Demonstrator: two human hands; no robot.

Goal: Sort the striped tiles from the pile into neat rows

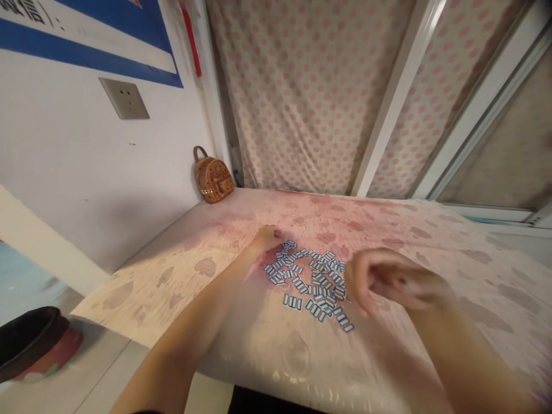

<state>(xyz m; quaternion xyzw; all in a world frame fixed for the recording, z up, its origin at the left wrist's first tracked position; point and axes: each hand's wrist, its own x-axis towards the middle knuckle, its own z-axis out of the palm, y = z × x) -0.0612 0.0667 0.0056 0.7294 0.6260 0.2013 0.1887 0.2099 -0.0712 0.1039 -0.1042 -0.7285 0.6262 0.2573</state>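
Observation:
Many small flat white pieces with blue edges and stripes point(321, 282) lie in a loose heap on the patterned tablecloth point(297, 351). Cupped against the heap's left side is my left hand point(266, 241), apparently open, its fingers partly hidden. My right hand point(382, 279) hovers at the heap's right side, blurred by motion. Its fingers curl loosely downward, and I cannot make out anything in them. A few pieces lie slightly apart at the heap's near edge, below the rest.
A small brown backpack point(214, 178) stands at the table's far left corner, against the wall. Dotted curtains point(302, 98) hang behind the table. A wall socket point(124, 99) is on the left. On the floor at lower left sits a dark-rimmed reddish container point(47, 351).

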